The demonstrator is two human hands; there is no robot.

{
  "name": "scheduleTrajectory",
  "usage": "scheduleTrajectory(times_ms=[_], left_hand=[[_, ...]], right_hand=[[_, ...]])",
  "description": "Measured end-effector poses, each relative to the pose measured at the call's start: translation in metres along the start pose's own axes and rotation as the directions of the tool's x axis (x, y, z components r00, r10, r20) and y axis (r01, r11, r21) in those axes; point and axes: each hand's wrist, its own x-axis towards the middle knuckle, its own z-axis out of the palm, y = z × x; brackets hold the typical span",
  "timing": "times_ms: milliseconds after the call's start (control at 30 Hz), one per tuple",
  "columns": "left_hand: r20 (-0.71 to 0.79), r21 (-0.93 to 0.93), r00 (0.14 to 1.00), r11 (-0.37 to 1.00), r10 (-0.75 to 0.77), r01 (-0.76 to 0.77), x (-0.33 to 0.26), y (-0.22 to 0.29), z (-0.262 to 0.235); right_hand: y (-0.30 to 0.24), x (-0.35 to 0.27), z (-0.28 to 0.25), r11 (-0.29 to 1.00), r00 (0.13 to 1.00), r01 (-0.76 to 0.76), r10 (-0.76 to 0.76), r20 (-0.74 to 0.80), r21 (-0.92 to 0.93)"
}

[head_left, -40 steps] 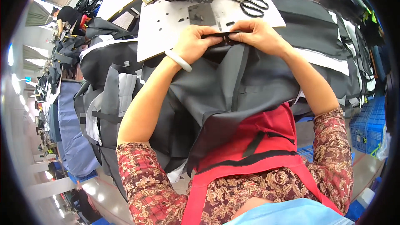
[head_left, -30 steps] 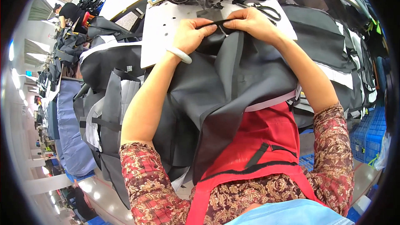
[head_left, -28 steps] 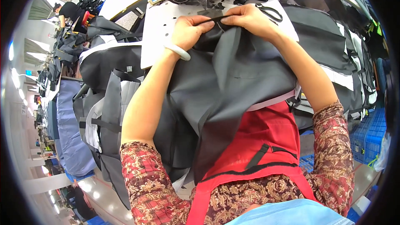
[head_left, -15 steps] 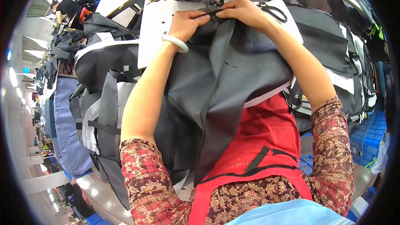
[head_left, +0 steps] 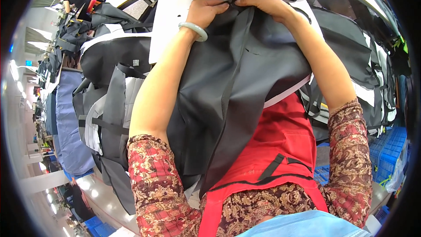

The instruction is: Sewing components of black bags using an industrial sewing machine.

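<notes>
Left hand (head_left: 206, 12) and right hand (head_left: 263, 1) both pinch the top edge of dark grey fabric panel (head_left: 237, 83), over white desk (head_left: 169, 22), fingertips nearly touching.

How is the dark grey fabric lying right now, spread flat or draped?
Draped. The dark grey fabric hangs in folds from the white table to the lap, its top edge pinched by the left hand and right hand.

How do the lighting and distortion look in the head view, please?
Head view: strong fisheye bending, with a black rim around the circle; bright, even light on the left hand, right hand and dark grey fabric; ceiling lights glare at the left edge; the far background is small and soft.
</notes>
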Motion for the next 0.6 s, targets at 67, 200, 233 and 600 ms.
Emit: scheduleTrajectory(times_ms=[67, 200, 233, 600], left_hand=[[-0.015, -0.026, 1.000, 1.000, 0.008, -0.008, 0.001, 0.000, 0.000], [-0.013, -0.007, 1.000, 1.000, 0.007, -0.007, 0.001, -0.001, 0.003], [-0.013, -0.023, 1.000, 0.999, 0.022, -0.022, 0.004, -0.002, 0.003], [0.173, 0.285, 0.973, 0.937, 0.155, -0.201, -0.010, -0.002, 0.020]], right_hand=[[0.003, 0.003, 0.001, 0.998, 0.999, 0.047, -0.047, -0.001, 0.040], [0.007, 0.003, -0.001, 0.999, 0.999, 0.036, -0.035, -0.030, 0.036], [0.005, 0.002, -0.002, 0.999, 0.999, 0.030, -0.029, -0.043, 0.028], [0.003, -0.092, -0.025, 0.503, 0.705, 0.268, -0.684, -0.189, -0.822]])
